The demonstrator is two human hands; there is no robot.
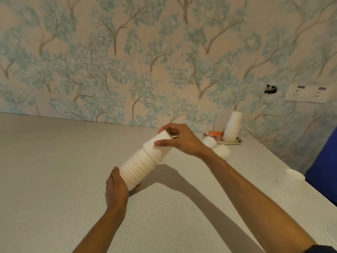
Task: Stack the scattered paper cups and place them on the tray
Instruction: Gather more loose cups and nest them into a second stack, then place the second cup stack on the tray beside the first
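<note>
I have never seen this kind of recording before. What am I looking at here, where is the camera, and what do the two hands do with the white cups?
There is no machine here: a person works with bare hands, and the single picture comes from a camera worn on the head, looking forward and down.

The left hand holds the bottom of a long tilted stack of paper cups. The right hand grips the top cup, which is not yet fully seated on the stack.

On the pale table, near the wall, a tray already carries a second, upright stack. Two loose cups lie in front of the tray, and one more cup sits upside down at the right. A blue object at the right edge cannot be identified.
</note>
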